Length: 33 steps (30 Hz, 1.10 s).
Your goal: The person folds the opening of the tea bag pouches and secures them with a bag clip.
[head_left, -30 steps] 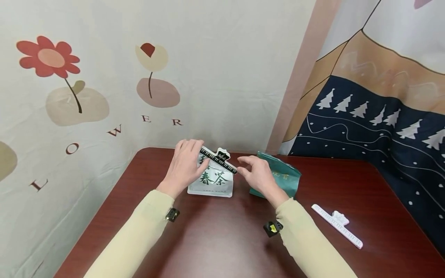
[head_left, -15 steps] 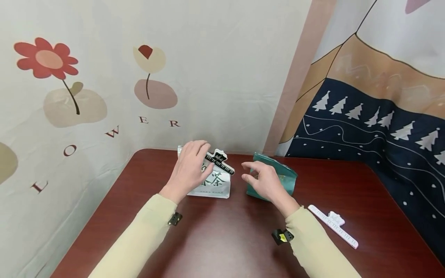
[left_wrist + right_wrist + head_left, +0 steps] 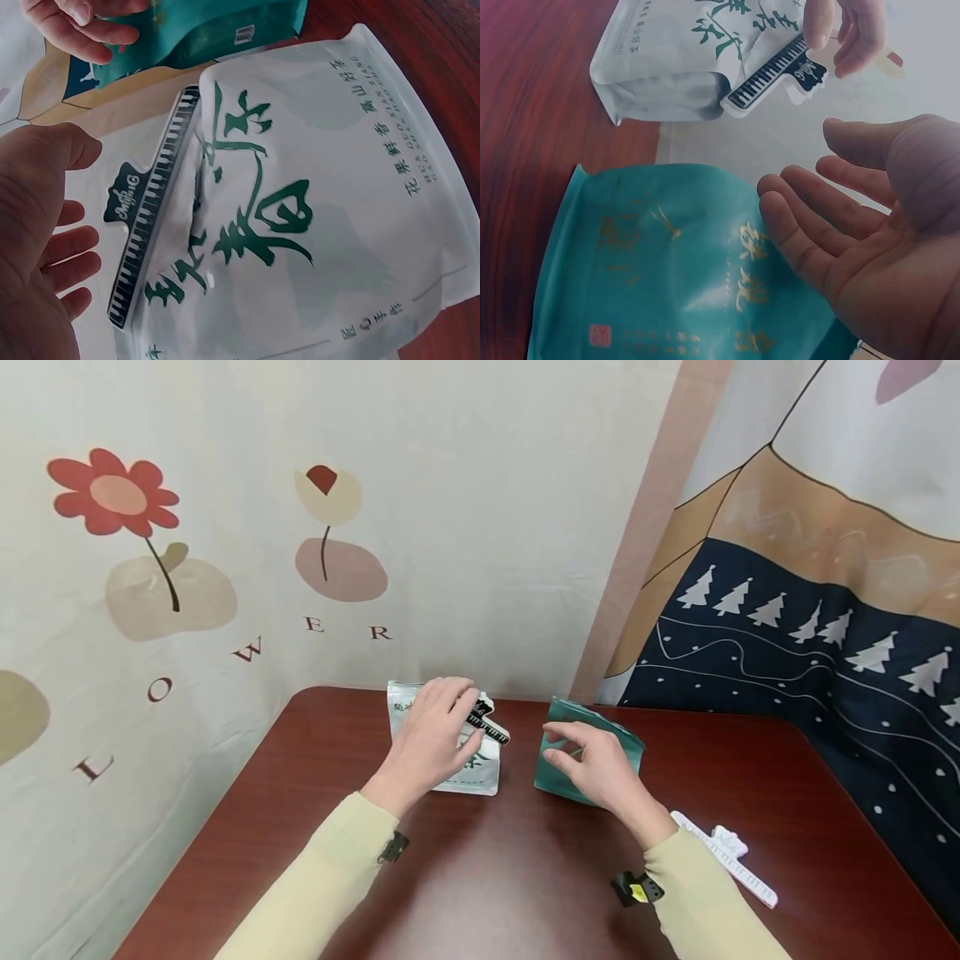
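A white tea bag (image 3: 322, 165) with green characters stands towards the back of the table. A black piano-key clip (image 3: 154, 214) sits slantwise across its top edge. Over the bag in the head view is my left hand (image 3: 431, 735); the left wrist view shows its thumb and fingers loosely bent, with a gap to the clip. A teal tea bag (image 3: 652, 262) with gold characters stands to the right of the white one. In front of it hovers my right hand (image 3: 600, 764), thumb and fingers spread and holding nothing.
A white clip (image 3: 753, 881) with a ruler-like bar lies on the red-brown table (image 3: 480, 893), partly behind the right forearm. A printed cloth (image 3: 480, 527) hangs right behind the table's back edge.
My left hand has come off the clip's upper end and shifted right over the bag. The right hand has drawn back from the clip to the right, in front of the teal bag.
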Each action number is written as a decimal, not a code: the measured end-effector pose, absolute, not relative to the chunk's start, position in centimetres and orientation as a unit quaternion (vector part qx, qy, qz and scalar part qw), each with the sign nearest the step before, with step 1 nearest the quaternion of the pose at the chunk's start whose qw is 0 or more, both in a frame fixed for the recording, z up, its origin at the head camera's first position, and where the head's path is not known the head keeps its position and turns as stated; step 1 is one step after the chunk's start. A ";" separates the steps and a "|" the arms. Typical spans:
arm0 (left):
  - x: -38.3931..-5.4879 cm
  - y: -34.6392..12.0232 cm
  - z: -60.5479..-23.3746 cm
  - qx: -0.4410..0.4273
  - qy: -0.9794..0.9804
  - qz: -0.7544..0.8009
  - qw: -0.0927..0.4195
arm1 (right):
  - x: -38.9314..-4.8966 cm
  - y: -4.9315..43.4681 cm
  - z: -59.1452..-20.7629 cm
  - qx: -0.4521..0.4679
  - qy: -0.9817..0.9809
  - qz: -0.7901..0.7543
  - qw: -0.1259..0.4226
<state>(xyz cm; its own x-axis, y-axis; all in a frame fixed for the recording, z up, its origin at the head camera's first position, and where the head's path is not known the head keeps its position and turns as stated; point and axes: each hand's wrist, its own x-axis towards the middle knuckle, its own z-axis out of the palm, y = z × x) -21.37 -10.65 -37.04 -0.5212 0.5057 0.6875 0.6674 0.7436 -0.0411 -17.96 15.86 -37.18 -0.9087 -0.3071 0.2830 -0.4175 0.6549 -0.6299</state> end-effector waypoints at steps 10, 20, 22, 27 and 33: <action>-21.4 -9.0 -37.1 -0.362 -0.851 -0.123 0.361 | -17.2 17.7 -37.0 0.195 -0.905 0.366 0.092; -21.4 -7.3 -37.5 -0.380 -0.840 -0.135 0.361 | -16.6 19.4 -37.5 0.173 -0.909 0.365 0.100; -21.4 -7.0 -37.5 -0.384 -0.840 -0.139 0.356 | -16.5 19.7 -37.7 0.170 -0.910 0.365 0.102; -21.3 -6.3 -37.5 -0.384 -0.844 -0.141 0.345 | -16.4 20.4 -38.0 0.169 -0.904 0.373 0.119; -21.2 -5.6 -37.6 -0.390 -0.848 -0.135 0.331 | -16.2 21.2 -38.1 0.166 -0.901 0.375 0.141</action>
<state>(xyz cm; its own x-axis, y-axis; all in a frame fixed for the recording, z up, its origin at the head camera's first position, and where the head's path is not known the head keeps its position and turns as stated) -21.17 -5.56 -37.58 -0.4758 0.5734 0.6670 0.7516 0.6589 -0.0303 -16.16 21.16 -38.07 -0.9049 -0.1939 0.3789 -0.4054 0.6636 -0.6287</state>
